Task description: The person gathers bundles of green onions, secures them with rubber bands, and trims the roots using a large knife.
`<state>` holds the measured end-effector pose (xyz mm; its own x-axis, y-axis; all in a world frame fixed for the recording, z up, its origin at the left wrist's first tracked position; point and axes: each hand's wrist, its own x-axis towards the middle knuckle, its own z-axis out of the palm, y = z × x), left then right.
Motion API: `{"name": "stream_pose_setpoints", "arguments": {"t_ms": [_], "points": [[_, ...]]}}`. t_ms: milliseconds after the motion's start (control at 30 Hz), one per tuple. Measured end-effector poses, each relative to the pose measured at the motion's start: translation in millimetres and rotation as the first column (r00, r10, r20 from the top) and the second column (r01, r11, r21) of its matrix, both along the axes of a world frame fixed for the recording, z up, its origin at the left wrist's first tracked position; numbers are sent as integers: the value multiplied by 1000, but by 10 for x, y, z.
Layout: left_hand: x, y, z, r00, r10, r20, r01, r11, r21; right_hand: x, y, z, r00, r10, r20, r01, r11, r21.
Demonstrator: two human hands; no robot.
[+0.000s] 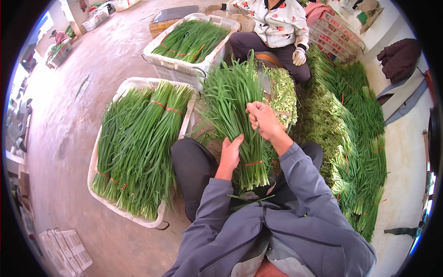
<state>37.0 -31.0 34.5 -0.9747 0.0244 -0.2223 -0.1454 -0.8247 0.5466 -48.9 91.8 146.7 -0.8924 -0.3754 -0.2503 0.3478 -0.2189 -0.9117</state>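
Against the left grip (230,153) — green bundle (250,150); right grip (265,121) beside its leaves (227,94).

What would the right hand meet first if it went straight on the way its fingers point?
The right hand points up and leftward, so it would likely first meet the leaves of the banded green bunch; whether it already touches them is hard to tell.

Green bundle (237,106) — red band (253,163), white crate (160,213)
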Motion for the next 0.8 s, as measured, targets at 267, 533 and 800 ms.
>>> {"name": "stream_pose_setpoints", "arguments": {"t_ms": [267,533,800], "points": [[32,-24,3,999,-34,33,37,995,-97,-90,-284,217,793,142,-592,246,814,526],[9,2,-169,999,-32,-19,27,975,-219,-355,-180,555,823,-294,-487,369,927,64],[42,31,-53,997,-70,-20,63,967,-245,37,96,949,671,705,-227,-550,680,486]]}}
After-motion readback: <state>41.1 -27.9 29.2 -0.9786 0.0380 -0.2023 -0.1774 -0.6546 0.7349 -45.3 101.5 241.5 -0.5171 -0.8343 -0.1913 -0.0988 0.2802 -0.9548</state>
